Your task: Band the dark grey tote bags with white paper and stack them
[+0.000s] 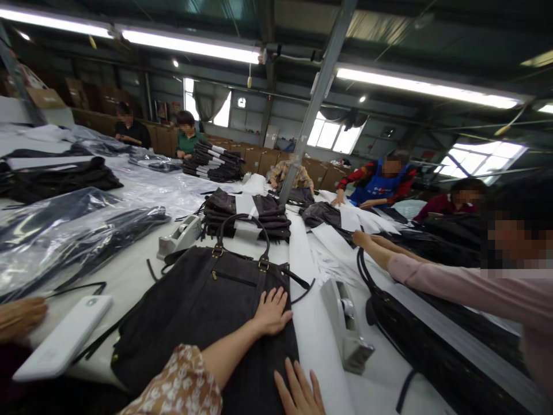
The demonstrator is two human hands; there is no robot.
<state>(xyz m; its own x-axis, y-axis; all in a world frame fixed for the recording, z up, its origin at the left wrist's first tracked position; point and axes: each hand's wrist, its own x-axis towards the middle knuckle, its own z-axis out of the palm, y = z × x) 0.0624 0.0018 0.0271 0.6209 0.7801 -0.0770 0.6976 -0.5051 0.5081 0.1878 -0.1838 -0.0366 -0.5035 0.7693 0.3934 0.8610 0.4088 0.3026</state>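
A black handbag [190,311] with a front zip and two looped handles [244,218] lies flat on the table before me. My left hand [273,311] rests on its right side, fingers spread, below a patterned brown sleeve. Lower down, at the bag's right edge, my right hand [299,389] lies with its fingers stretched out and part of it cut off by the frame. Neither hand grips anything. Just beyond the handles sits a stack of folded black bags [220,216] with white paper around them.
Tape dispensers stand at right [345,328] and behind the bag [179,236]. A white phone [64,340] and another person's hand [21,318] are at left, near plastic-wrapped bags [82,248]. A pink-sleeved co-worker [458,288] handles a black bag [423,340]. A metal post [317,98] rises mid-table.
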